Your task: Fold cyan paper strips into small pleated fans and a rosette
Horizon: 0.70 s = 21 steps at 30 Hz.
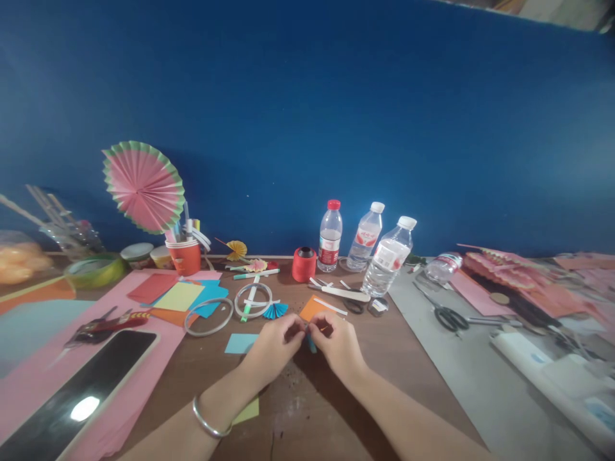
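My left hand, with a silver bangle at its wrist, meets my right hand above the brown table. The fingers of both are closed in a pinch around a small blue folded paper; most of it is hidden behind the fingertips. Just beyond the hands lies an orange paper square with a white strip on it. A light blue paper is to the left of my left hand. Under my left forearm a pale yellow paper peeks out. Farther off sits a small blue paper fan.
Water bottles stand at the back beside a red thread spool. A white-handled cutter lies before them. Left are a phone, coloured papers and a red cup with a pink paper fan. Scissors rest at right.
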Each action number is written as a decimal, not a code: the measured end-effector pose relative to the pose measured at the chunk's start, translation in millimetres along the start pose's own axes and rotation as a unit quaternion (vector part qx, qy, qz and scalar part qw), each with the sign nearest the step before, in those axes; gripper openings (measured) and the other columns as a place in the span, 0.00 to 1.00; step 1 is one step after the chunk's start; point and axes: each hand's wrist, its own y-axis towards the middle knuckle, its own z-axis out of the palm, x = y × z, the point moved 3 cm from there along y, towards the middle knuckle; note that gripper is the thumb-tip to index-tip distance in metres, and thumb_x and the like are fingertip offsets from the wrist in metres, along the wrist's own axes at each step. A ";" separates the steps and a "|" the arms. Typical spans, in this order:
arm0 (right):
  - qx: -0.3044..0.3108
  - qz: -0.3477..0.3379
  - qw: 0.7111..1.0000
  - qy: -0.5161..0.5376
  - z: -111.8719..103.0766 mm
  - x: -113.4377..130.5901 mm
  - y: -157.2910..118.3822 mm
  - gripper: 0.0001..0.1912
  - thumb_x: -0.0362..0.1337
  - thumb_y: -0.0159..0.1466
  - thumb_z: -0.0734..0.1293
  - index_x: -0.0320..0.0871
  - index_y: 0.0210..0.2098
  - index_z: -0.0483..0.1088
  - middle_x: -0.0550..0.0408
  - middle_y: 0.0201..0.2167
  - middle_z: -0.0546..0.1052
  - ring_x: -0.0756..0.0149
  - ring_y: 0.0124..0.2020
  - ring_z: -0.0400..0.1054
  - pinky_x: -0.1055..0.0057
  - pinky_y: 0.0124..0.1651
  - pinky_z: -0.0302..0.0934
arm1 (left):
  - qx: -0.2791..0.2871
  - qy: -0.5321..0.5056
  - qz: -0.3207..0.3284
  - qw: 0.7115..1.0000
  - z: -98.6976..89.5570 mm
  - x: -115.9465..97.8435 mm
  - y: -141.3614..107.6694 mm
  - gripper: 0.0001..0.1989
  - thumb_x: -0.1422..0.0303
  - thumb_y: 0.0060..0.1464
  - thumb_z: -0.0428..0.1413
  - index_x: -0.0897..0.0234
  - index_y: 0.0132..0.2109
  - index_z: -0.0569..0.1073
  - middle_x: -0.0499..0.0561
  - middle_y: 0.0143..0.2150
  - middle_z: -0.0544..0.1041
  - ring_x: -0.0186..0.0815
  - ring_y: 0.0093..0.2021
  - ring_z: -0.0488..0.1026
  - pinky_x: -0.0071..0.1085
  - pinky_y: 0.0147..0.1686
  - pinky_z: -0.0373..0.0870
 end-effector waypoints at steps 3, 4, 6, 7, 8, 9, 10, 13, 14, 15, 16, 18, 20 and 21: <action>0.000 -0.003 1.000 -0.025 0.8 -1.4 0.3 0.05 0.34 0.54 0.61 0.42 0.24 0.68 0.60 0.20 0.71 0.72 0.20 0.63 0.78 0.24 0.54 | -0.004 0.048 0.026 0.999 -0.9 -1.6 -1.1 0.06 0.74 0.50 0.46 0.62 0.33 0.67 0.46 0.30 0.72 0.33 0.31 0.67 0.27 0.31 0.61; 0.000 -0.005 0.999 -0.035 1.1 -1.8 0.5 0.06 0.34 0.53 0.61 0.42 0.23 0.68 0.60 0.19 0.71 0.72 0.20 0.62 0.78 0.24 0.54 | -0.006 0.067 0.035 0.997 -1.4 -2.3 -1.7 0.06 0.74 0.51 0.46 0.62 0.33 0.66 0.47 0.31 0.72 0.33 0.31 0.67 0.28 0.32 0.61; 0.000 -0.013 0.998 -0.054 1.8 -2.2 1.0 0.06 0.34 0.53 0.61 0.42 0.22 0.68 0.60 0.19 0.70 0.72 0.20 0.62 0.78 0.25 0.54 | -0.010 0.109 0.051 0.993 -2.0 -3.3 -2.8 0.06 0.74 0.52 0.45 0.62 0.33 0.66 0.47 0.31 0.71 0.34 0.32 0.67 0.28 0.32 0.61; 0.001 -0.017 0.998 -0.063 2.0 -2.3 1.3 0.06 0.33 0.52 0.61 0.42 0.22 0.68 0.60 0.18 0.70 0.72 0.20 0.62 0.78 0.25 0.53 | -0.012 0.130 0.059 0.990 -2.0 -3.7 -3.3 0.06 0.74 0.52 0.45 0.62 0.33 0.65 0.48 0.31 0.71 0.34 0.32 0.67 0.28 0.32 0.61; 0.002 -0.022 0.997 -0.074 2.1 -2.1 1.5 0.06 0.33 0.52 0.61 0.42 0.22 0.68 0.60 0.18 0.70 0.72 0.21 0.62 0.78 0.25 0.53 | -0.013 0.151 0.066 0.986 -1.9 -4.0 -3.8 0.06 0.73 0.53 0.45 0.62 0.33 0.65 0.48 0.31 0.70 0.34 0.32 0.67 0.29 0.32 0.61; 0.003 -0.025 0.996 -0.084 2.1 -1.9 1.8 0.06 0.33 0.52 0.61 0.42 0.22 0.68 0.60 0.18 0.70 0.72 0.21 0.62 0.78 0.26 0.53 | -0.015 0.171 0.072 0.982 -1.8 -4.2 -4.2 0.06 0.72 0.53 0.44 0.62 0.33 0.65 0.48 0.31 0.70 0.35 0.32 0.67 0.29 0.32 0.61; 0.003 -0.027 0.995 -0.094 1.9 -1.6 2.1 0.06 0.33 0.52 0.60 0.42 0.22 0.68 0.60 0.18 0.70 0.72 0.21 0.62 0.78 0.26 0.52 | -0.016 0.189 0.078 0.979 -1.5 -4.3 -4.5 0.06 0.72 0.54 0.44 0.62 0.33 0.65 0.48 0.31 0.70 0.35 0.33 0.67 0.29 0.32 0.62; -0.001 -0.020 0.993 -0.115 1.0 -1.0 2.9 0.07 0.33 0.52 0.60 0.42 0.21 0.69 0.60 0.18 0.70 0.72 0.21 0.62 0.77 0.26 0.52 | -0.020 0.230 0.092 0.969 -0.9 -4.6 -5.0 0.07 0.71 0.55 0.42 0.61 0.34 0.65 0.49 0.32 0.70 0.36 0.35 0.67 0.30 0.33 0.62; -0.004 -0.015 0.993 -0.117 0.8 -1.0 3.1 0.07 0.33 0.52 0.60 0.42 0.21 0.69 0.60 0.17 0.70 0.72 0.21 0.62 0.77 0.26 0.52 | -0.021 0.240 0.094 0.966 -0.7 -4.5 -5.0 0.08 0.70 0.56 0.42 0.61 0.34 0.65 0.49 0.32 0.70 0.36 0.35 0.67 0.30 0.34 0.62; -0.007 -0.007 0.993 -0.117 0.6 -1.3 3.2 0.07 0.34 0.52 0.60 0.42 0.21 0.69 0.60 0.17 0.70 0.72 0.21 0.62 0.77 0.26 0.52 | -0.021 0.249 0.094 0.964 -0.5 -4.2 -4.9 0.08 0.70 0.56 0.42 0.61 0.34 0.65 0.49 0.33 0.70 0.36 0.36 0.67 0.30 0.34 0.62; -0.011 0.001 0.993 -0.116 0.5 -1.7 3.2 0.07 0.34 0.52 0.60 0.42 0.20 0.69 0.60 0.17 0.70 0.72 0.20 0.63 0.77 0.26 0.52 | -0.022 0.257 0.093 0.962 -0.4 -3.8 -4.8 0.08 0.69 0.56 0.42 0.61 0.34 0.65 0.49 0.33 0.70 0.36 0.35 0.67 0.30 0.34 0.62; -0.019 0.016 0.994 -0.109 0.4 -2.9 3.0 0.07 0.34 0.51 0.60 0.42 0.21 0.69 0.60 0.17 0.71 0.72 0.21 0.64 0.77 0.26 0.52 | -0.022 0.272 0.089 0.958 -0.1 -3.0 -4.6 0.08 0.68 0.56 0.43 0.61 0.33 0.65 0.49 0.32 0.70 0.36 0.35 0.67 0.30 0.33 0.62; -0.025 0.026 0.994 -0.105 0.5 -4.3 3.0 0.07 0.34 0.51 0.60 0.42 0.21 0.69 0.59 0.18 0.72 0.71 0.21 0.65 0.77 0.26 0.53 | -0.023 0.286 0.086 0.954 -0.1 -2.7 -4.6 0.07 0.67 0.56 0.44 0.62 0.32 0.65 0.49 0.31 0.70 0.36 0.34 0.68 0.29 0.31 0.62; -0.026 0.028 0.994 -0.104 0.6 -4.8 3.1 0.07 0.33 0.51 0.60 0.42 0.21 0.69 0.59 0.19 0.72 0.71 0.22 0.65 0.77 0.27 0.53 | -0.024 0.290 0.086 0.953 -0.2 -2.8 -4.7 0.08 0.67 0.56 0.44 0.62 0.32 0.65 0.49 0.31 0.70 0.36 0.33 0.68 0.29 0.30 0.62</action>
